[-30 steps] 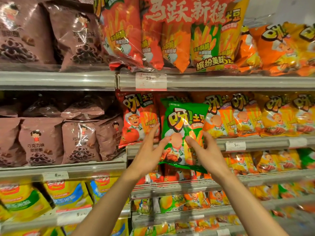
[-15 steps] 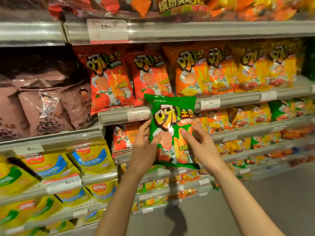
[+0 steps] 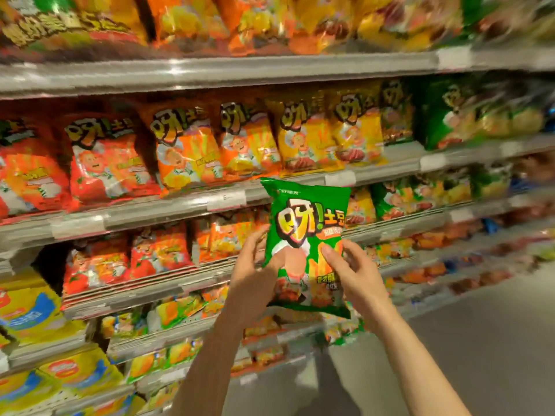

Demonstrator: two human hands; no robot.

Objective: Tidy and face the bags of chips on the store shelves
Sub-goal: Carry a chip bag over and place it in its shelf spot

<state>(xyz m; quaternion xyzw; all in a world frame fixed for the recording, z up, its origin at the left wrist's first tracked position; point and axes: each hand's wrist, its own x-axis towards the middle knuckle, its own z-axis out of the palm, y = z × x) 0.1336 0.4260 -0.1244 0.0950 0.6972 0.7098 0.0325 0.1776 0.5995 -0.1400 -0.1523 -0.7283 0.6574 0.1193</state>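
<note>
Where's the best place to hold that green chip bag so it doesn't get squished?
Probably by its lower side edges, one hand from each side, as the left hand and right hand do now. The green bag is upright, puffy and soft, so thumbs rest lightly on the front.

Warm store light is glaring off the metal shelf rails. Motion blur is smearing the frame edges, while the green bag is staying sharp. Wide-angle distortion is bending the shelves.

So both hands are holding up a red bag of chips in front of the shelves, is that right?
Not quite: the bag of chips is green, not red. The head view shows the left hand and right hand both holding it up in front of the shelves.
</note>
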